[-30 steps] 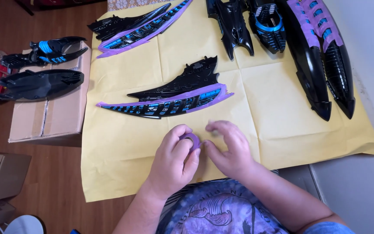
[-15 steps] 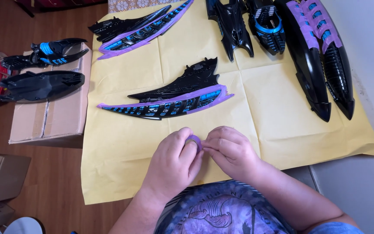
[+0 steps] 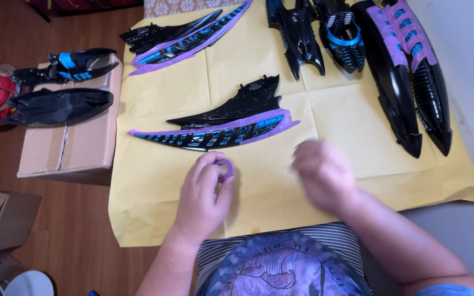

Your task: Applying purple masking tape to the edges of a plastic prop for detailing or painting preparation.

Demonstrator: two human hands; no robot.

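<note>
I looked down on yellow paper (image 3: 154, 181) spread over the desk. My left hand (image 3: 203, 197) was curled around a purple tape roll (image 3: 226, 169), thumb and fingers pinching it just above the paper, near the sheet's 6 o'clock edge. My right hand (image 3: 325, 174) hung at 3 o'clock from the roll, well apart from it and blurred; I could not tell whether it was clenched or released, nor whether a strip of tape ran to it.

At 12 o'clock from the roll lay a black wing piece (image 3: 220, 123), its lower edge masked in purple, with blue showing between the slats. More black parts (image 3: 407, 77) lay at 1 o'clock, and another masked wing (image 3: 185, 38) at 11 o'clock. Two more dark parts sat on a cardboard box (image 3: 69, 151) at 9 o'clock.

The risks, as I judged them: a strip pulled loose could fold back and stick to itself or to the paper, lifting the sheet and shifting the parts on it. The pinch on the roll looked light, so a sharp tug from the right could twist it out of my fingers. A sweeping wrist could also nudge the near wing and scuff its masking.
</note>
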